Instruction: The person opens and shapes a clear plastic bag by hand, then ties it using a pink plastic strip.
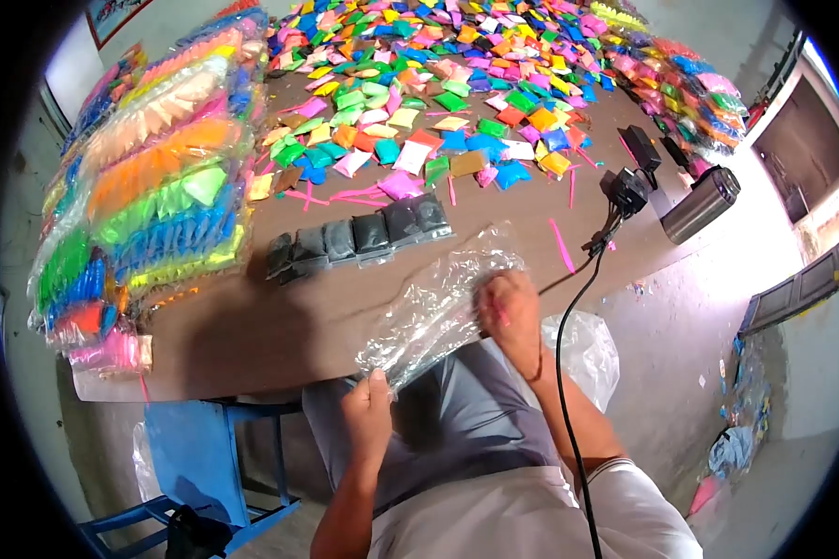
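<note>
A clear plastic bag (438, 303) stretches between my hands over the table's near edge. My left hand (369, 410) pinches its lower left corner between thumb and fingers. At the bag's right side, my right hand (510, 312) is curled and slightly blurred, with a bit of pink at the fingers; what exactly it grips there is partly hidden. Just beyond the bag lies a row of small black packets (371, 233), side by side on the brown table (224, 326).
Many small colored packets (410, 102) cover the table's far part. Large filled bags stand at left (158, 186) and right (690, 88). Pink strips (562, 246) lie scattered. A steel bottle (702, 204) and adapter (629, 191) with black cable sit right; a blue chair (196, 456) stands below left.
</note>
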The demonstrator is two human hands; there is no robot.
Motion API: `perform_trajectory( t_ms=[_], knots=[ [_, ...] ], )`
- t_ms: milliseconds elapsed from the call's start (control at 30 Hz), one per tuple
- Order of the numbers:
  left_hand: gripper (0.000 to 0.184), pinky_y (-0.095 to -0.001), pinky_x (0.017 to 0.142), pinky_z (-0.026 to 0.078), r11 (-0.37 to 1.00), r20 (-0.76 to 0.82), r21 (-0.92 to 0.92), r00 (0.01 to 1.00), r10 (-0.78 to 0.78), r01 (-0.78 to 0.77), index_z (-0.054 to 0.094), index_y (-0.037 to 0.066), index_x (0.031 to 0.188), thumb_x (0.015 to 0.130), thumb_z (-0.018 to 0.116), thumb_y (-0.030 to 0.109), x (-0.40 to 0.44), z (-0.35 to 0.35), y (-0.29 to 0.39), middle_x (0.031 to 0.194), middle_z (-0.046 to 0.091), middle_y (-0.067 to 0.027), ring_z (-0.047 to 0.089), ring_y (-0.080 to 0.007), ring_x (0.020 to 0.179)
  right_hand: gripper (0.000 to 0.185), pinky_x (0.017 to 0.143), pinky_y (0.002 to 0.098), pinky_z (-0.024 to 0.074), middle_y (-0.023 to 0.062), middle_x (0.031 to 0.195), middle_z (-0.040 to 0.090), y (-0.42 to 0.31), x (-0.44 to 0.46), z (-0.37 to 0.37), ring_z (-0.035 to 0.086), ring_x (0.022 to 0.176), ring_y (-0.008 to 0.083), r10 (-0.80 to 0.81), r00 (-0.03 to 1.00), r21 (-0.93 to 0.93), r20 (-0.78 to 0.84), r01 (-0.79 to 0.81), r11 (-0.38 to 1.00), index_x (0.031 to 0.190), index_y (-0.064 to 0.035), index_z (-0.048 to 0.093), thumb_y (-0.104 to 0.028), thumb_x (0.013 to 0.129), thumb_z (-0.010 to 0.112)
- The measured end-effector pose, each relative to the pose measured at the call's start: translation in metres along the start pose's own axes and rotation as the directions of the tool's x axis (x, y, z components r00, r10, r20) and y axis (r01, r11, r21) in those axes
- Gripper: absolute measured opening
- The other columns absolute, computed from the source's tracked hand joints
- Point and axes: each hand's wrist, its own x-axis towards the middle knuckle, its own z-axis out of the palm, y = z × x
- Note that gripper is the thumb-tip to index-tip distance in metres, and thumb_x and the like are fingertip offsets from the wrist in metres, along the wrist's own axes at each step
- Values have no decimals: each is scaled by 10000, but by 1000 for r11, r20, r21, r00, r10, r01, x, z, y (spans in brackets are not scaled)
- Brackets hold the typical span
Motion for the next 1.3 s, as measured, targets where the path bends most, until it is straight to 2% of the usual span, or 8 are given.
perform_trajectory(
  t_ms=[133,267,567,767,867,933,1167,1300],
  knots=[
    [437,-297,497,353,995,11,-7,995,-98,98,518,-6,645,971,501,285,-2,7,-3,539,475,-16,424,-88,534,60,707,403,469,141,865,608,-22,-7,-9,576,809,340,-80,994,98,-78,88,991,778,-9,586,-17,740,633],
    [434,-297,496,354,997,44,21,996,-72,72,519,-9,651,974,491,279,-3,7,4,545,485,-19,430,-92,531,98,714,406,444,144,859,597,-78,-36,12,553,789,328,-324,937,367,134,257,894,752,-48,582,-68,669,629],
    [427,-292,520,363,998,26,5,998,-55,55,525,-13,657,976,490,269,-1,9,-3,555,480,-15,430,-91,547,78,724,407,474,158,835,597,-4,-6,-17,570,796,344,-36,997,64,-61,40,997,765,-20,574,-8,736,646],
    [425,-295,524,369,998,11,45,999,-36,35,553,-24,681,974,491,277,1,6,3,556,491,-35,442,-109,544,120,685,377,456,112,821,589,-54,-38,11,554,753,277,-261,948,262,181,209,942,695,-39,528,7,692,639],
    [421,-290,523,366,998,49,40,998,-43,41,555,-23,681,974,492,273,2,2,8,555,483,-30,431,-99,546,133,675,391,446,120,774,569,25,-38,24,552,745,288,-18,999,579,27,-1,815,662,-37,506,17,717,614],
    [419,-286,519,359,999,27,40,999,-29,27,553,-23,680,975,494,270,2,8,5,554,472,-22,418,-88,549,134,671,409,445,131,747,561,10,0,-19,552,742,306,8,1000,-24,14,-8,1000,664,-39,503,14,740,600],
    [426,-280,511,368,994,21,-92,998,-59,61,558,-30,669,973,507,264,0,15,-1,558,507,-21,430,-72,555,89,649,411,427,124,776,546,-70,-35,2,528,747,328,-218,965,303,149,165,939,709,-47,543,-19,658,611],
    [436,-284,513,377,1000,-15,-15,1000,14,-15,555,-35,659,972,510,264,5,9,2,555,519,-28,436,-81,547,149,641,402,440,100,727,559,-29,-24,0,529,697,320,-196,969,128,147,178,976,636,-73,503,9,630,627]
  ],
)
